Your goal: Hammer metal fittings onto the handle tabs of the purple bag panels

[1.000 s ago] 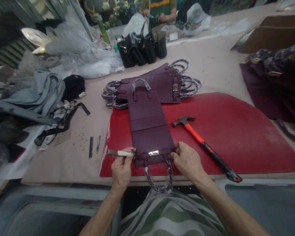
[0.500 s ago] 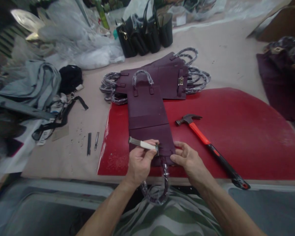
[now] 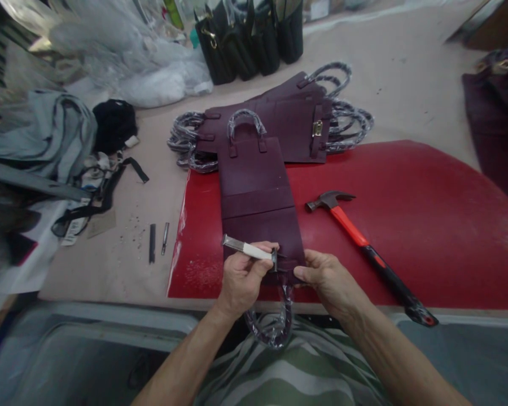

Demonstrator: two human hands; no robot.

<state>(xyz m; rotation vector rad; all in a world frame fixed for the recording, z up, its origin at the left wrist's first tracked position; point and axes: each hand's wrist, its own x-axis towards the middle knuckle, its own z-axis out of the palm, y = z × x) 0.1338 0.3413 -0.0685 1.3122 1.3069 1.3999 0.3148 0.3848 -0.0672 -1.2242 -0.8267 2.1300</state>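
Note:
My left hand (image 3: 243, 282) is closed round a metal punch (image 3: 254, 251) with a white-wrapped shaft. The punch lies tilted, its wide, pronged head over the near end of a dark purple leather bag panel (image 3: 258, 186). My right hand (image 3: 325, 276) pinches the panel's near right edge between thumb and fingers. A plastic-wrapped handle (image 3: 285, 321) hangs from this end over the table edge, and another wrapped handle (image 3: 245, 115) stands at the far end. Right of the panel lies a claw hammer (image 3: 359, 237) with an orange and black handle.
Beneath the panel is a red mat (image 3: 406, 225). More purple bag panels (image 3: 296, 127) are piled behind it. A dark strip (image 3: 152, 242) and a small metal rod (image 3: 165, 239) lie left. Black bags (image 3: 249, 45), plastic wrapping (image 3: 152, 73) and a purple bag (image 3: 491, 118) stand around.
The view has shifted slightly, so the table's things sit a little differently. The punch head is slightly further right and lower. Both hands keep their holds.

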